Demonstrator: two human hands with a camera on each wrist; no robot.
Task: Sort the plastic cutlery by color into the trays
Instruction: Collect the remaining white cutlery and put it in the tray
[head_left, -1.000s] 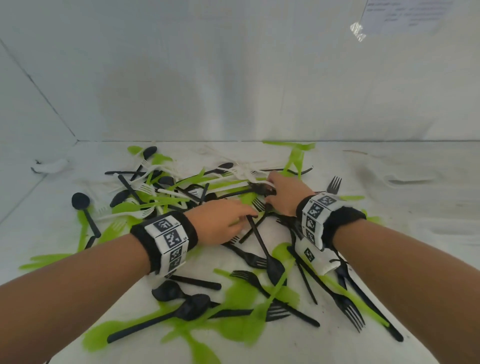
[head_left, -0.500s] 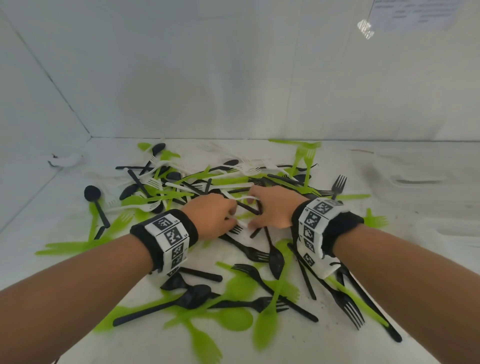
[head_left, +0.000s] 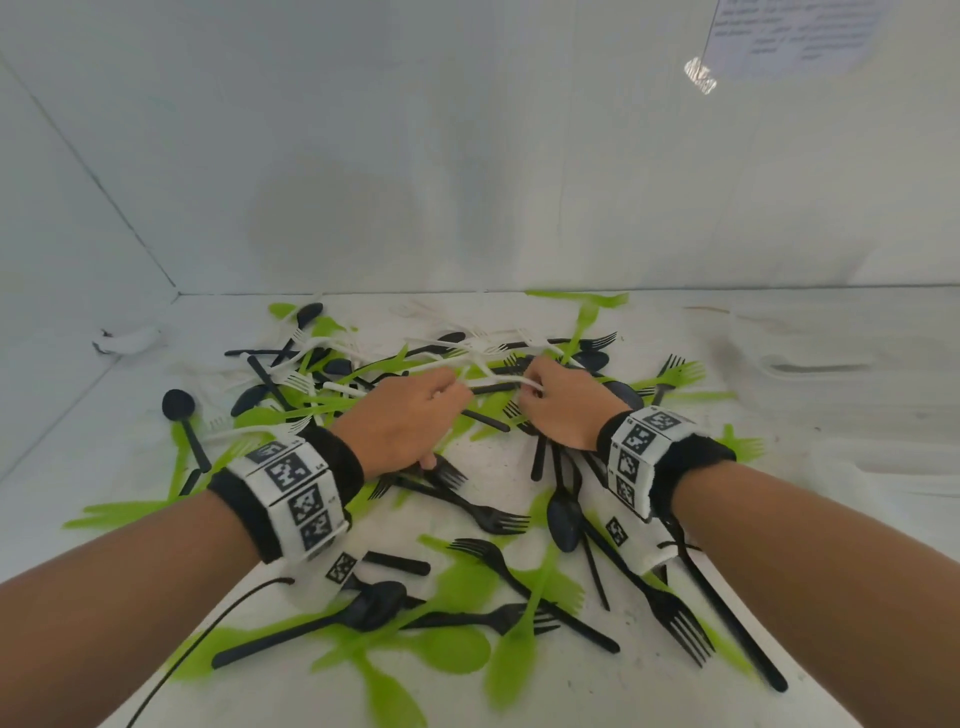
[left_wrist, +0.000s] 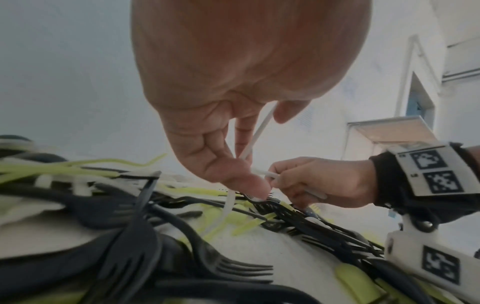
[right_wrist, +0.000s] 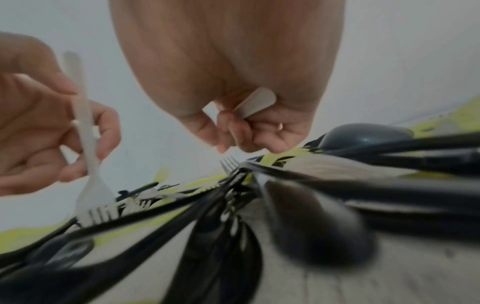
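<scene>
Black, lime-green and white plastic cutlery lies in a tangled pile (head_left: 467, 519) on the white table. My left hand (head_left: 451, 391) hovers over the pile's middle and pinches a white fork (right_wrist: 89, 160) by its handle (left_wrist: 255, 133), tines down on the pile. My right hand (head_left: 531, 396), just to its right, has its fingers curled round another white piece (right_wrist: 257, 102), whose handle end sticks out of the fist. The two hands (left_wrist: 311, 181) almost touch. A pale tray (head_left: 815, 370) sits at the far right.
White walls close the table at the back and left. A second pale tray (head_left: 904, 470) lies nearer on the right. A crumpled white scrap (head_left: 130, 340) sits at the far left. Black forks and green spoons cover the table in front of my wrists.
Both hands have come closer together at the middle of the pile and now hold white pieces. A few green and black pieces near them have shifted.
</scene>
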